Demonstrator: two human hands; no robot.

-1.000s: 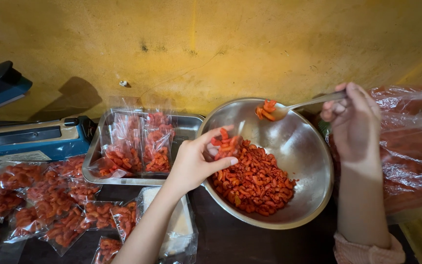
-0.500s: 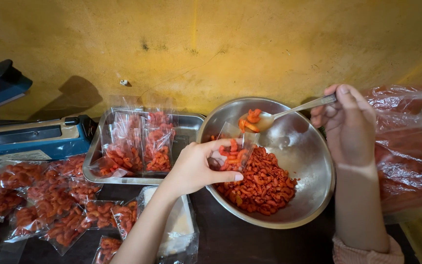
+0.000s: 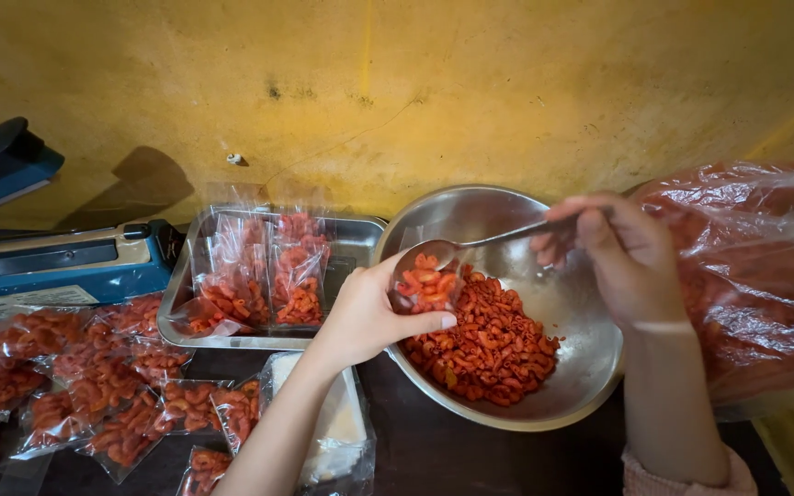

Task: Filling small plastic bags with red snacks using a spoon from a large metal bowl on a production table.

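The step in hand looks like filling: the right hand [image 3: 631,262] grips the handle of a metal spoon [image 3: 457,248], fingers clenched round it, and the spoon's bowl, heaped with red-orange macaroni-shaped snacks, hangs over the left rim of the steel bowl [image 3: 590,367]. The left hand [image 3: 369,317] sits at that same rim, thumb and fingers pinched on a small clear bag [image 3: 425,289] just under the spoon; some snack pieces seem to be in it already. The main heap of snacks [image 3: 489,344] lies in the bottom of the steel bowl, right of the bag.

The next move, as I judge it, calls for a steady tip of the spoon with the bag's mouth held wide, or pieces will spill back.

Left of the steel bowl stands a metal tray [image 3: 356,243] with filled bags [image 3: 296,276] propped upright. Further left, sealed packets [image 3: 94,377] lie scattered on the dark tabletop [image 3: 434,450], and beyond them is a blue heat sealer [image 3: 57,262]. Below the bowl's left edge lies a stack of empty bags [image 3: 342,427]. Right of the bowl bulges a large clear sack [image 3: 755,276] of the same snack. Behind everything rises a worn yellow wall [image 3: 415,83]
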